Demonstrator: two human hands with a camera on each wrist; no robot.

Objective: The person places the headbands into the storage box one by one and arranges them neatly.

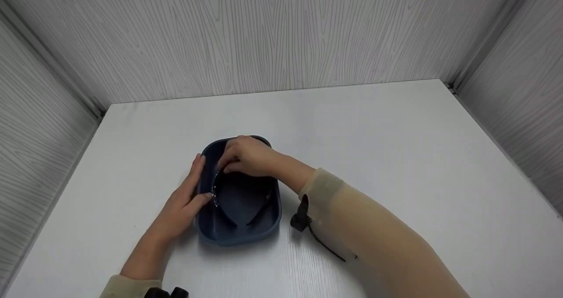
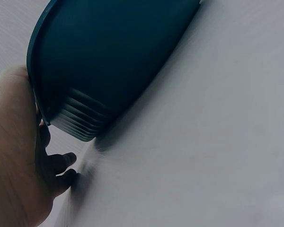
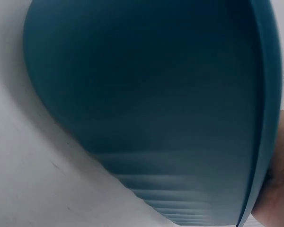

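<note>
A deep blue plastic basin (image 1: 237, 238) with rounded corners stands on the table. Inside it lies a dark headband (image 1: 214, 192), its curve toward the far end and its two tips pointing at me; small shiny beads run along its left side. My right hand (image 1: 253, 157) reaches in over the right rim and pinches the headband at its curve, partly hiding it. At the left wall, my left hand (image 1: 180, 205) holds the basin, thumb over the rim and fingers along the outside. In the right wrist view, the basin's ribbed outer wall (image 3: 156, 118) hides the right fingers.
The white table (image 1: 374, 135) ends at a grey wood-grain panel (image 1: 281, 38) behind, with more panels on the left and right sides. A black strap (image 1: 325, 243) hangs from the right sleeve toward the table.
</note>
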